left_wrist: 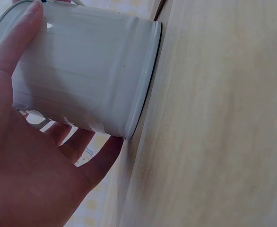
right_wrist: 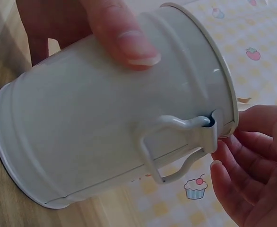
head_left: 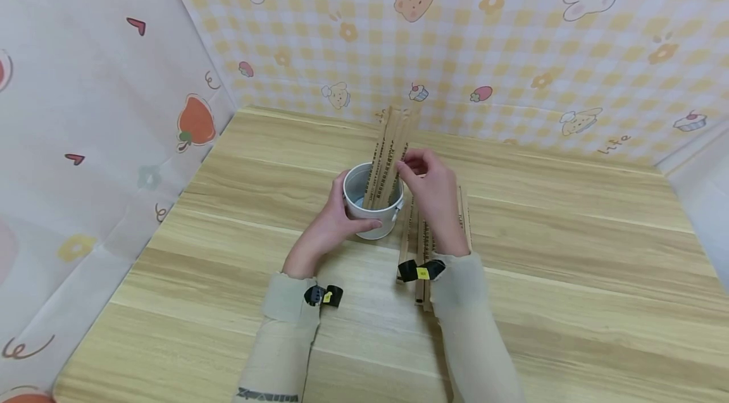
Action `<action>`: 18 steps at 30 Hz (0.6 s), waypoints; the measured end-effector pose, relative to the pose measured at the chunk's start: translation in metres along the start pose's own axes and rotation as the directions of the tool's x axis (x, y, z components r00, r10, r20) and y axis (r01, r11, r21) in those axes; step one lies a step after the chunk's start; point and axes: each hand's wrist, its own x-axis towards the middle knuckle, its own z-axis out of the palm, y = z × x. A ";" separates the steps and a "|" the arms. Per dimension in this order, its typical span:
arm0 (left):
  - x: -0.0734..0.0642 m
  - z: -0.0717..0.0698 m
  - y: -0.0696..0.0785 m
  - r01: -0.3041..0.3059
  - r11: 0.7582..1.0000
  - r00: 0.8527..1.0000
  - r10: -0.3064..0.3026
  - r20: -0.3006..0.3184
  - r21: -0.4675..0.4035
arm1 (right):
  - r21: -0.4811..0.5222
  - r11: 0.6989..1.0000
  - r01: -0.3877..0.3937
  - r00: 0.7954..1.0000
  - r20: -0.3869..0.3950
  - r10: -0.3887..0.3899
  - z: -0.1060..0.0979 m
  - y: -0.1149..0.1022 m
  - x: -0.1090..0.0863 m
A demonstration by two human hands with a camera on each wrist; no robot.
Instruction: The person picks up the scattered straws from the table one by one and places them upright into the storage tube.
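Observation:
A small white metal bucket (head_left: 373, 226) stands upright on the wooden table, and my left hand (head_left: 336, 216) grips it round the side, thumb in front. Several paper-wrapped chopsticks (head_left: 384, 159), brown with dark print, stand in it, leaning to the back right. At the bucket's right rim, my right hand (head_left: 433, 191) pinches the rightmost wrapped chopsticks between thumb and fingers. The right wrist view has the bucket's side handle (right_wrist: 152, 156) hanging close to the right fingers (right_wrist: 238, 184); the pinched part is hidden there. More wrapped chopsticks (head_left: 421, 292) lie under my right forearm.
The wooden table (head_left: 569, 251) reaches to a yellow checked cloth wall (head_left: 512, 42) behind the bucket. A white printed cloth (head_left: 102, 105) hangs along the left side. Both wrists wear black camera straps.

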 end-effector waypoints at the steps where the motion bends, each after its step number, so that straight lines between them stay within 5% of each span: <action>1: 0.000 0.000 0.000 0.002 1.000 1.000 -0.002 -0.001 0.003 | -0.008 1.000 -0.003 1.000 0.006 0.003 0.000 0.000 0.000; 6: 0.001 0.000 -0.004 -0.004 1.000 1.000 0.004 -0.006 0.000 | -0.050 0.999 -0.022 0.999 0.028 0.024 0.001 0.002 0.000; 14: 0.009 0.000 -0.032 -0.007 0.999 1.000 0.008 -0.029 0.035 | -0.075 0.997 -0.036 0.996 0.074 0.042 -0.003 0.001 0.001; 18: 0.008 0.000 -0.026 -0.029 1.000 0.999 0.029 -0.014 0.006 | -0.047 0.995 -0.089 0.994 0.063 0.092 -0.013 0.001 0.000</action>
